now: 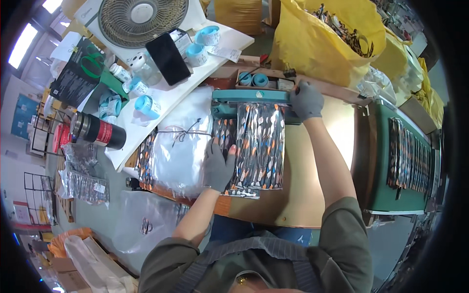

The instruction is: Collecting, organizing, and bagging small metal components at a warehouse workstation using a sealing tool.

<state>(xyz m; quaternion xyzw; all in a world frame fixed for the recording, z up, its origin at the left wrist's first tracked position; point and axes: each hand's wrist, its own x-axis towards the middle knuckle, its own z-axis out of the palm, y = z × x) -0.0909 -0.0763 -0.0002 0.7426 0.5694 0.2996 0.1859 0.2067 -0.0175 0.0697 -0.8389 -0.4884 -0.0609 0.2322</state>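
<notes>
My left hand (218, 168), in a grey glove with bare fingertips, lies with its fingers stretched out beside a bundle of black, patterned strips (260, 146) with orange and white flecks. Its thumb touches the bundle's left edge. My right hand (307, 101), also gloved in grey, is closed around the right end of a long teal bar (249, 95), which looks like the arm of a bag sealer. The upper ends of the strips reach up to this bar. Left of my left hand sits a stack of clear plastic bags (178, 154) tied with dark cord.
A white shelf (205, 68) at the upper left carries a fan (142, 19), a phone (167, 58) and rolls of blue labels (147, 106). A black tumbler (97, 130) is near its edge. Yellow sacks (312, 44) stand behind; more strips lie on a green surface (381, 161) at right.
</notes>
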